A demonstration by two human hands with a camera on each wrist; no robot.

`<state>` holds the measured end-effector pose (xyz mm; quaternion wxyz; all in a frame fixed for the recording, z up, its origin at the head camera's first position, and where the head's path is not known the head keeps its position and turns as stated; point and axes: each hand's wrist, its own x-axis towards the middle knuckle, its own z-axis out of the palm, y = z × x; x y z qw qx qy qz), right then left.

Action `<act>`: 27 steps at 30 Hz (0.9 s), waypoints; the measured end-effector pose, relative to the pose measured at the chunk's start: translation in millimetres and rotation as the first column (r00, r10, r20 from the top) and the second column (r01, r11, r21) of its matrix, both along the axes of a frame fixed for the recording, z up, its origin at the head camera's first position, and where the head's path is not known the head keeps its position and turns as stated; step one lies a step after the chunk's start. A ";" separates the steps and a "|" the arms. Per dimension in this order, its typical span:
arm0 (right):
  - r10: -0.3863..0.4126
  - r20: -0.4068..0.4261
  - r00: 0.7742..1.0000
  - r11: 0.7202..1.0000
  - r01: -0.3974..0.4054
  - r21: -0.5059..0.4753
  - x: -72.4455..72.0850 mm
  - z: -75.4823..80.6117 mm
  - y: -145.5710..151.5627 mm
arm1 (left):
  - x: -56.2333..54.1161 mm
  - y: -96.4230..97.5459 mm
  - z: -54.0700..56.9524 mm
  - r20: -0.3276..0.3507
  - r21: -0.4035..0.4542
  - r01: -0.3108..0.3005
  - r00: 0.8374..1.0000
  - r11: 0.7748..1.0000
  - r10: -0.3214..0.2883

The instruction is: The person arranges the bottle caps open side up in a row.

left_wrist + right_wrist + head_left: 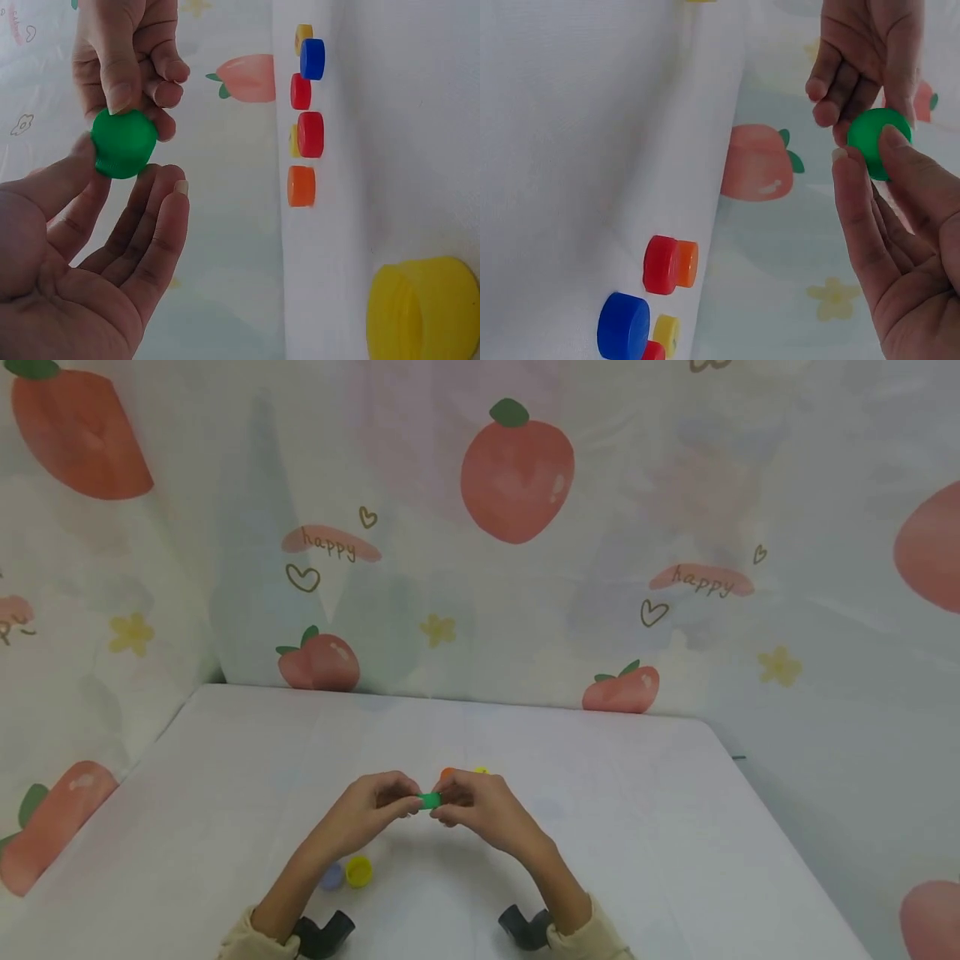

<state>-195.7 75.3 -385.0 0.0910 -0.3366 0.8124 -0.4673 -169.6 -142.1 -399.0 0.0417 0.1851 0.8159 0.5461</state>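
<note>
A round green bottle cap [430, 800] is held up above the white table between the two hands. The left hand [372, 810] pinches one edge of it between thumb and index finger. From the other side, the right hand [487, 808] grips it too, its thumb lying on the cap's flat face in the right wrist view. In the left wrist view the green cap [124, 143] stands with its flat side toward the camera. A yellow cap [359, 872], hollow side up, and a pale purple cap [332, 877] lie near the left forearm.
Past the hands, several caps stand on the table [645, 843]: blue [313, 59], red [310, 135], orange [301, 186] and yellow ones. The hands mostly hide them in the head view. A patterned curtain [480, 593] hangs behind the table's far edge.
</note>
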 end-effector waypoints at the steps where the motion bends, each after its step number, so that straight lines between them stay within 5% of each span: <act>1: 0.011 -0.008 1.000 1.000 -0.011 0.009 0.3 -0.1 -0.2 | 0.5 -0.7 -0.2 -0.004 -0.007 -0.004 1.000 1.000 0.004; 9: 0.094 0.004 0.996 0.992 -0.094 0.079 2.3 -3.9 -4.0 | 6.7 -7.7 1.6 0.003 -0.090 0.023 1.000 0.996 -0.022; 27: 0.052 0.046 0.998 0.969 -0.062 0.240 5.5 -15.0 -23.4 | 5.0 -13.6 -4.9 0.007 -0.330 0.070 0.997 0.941 -0.072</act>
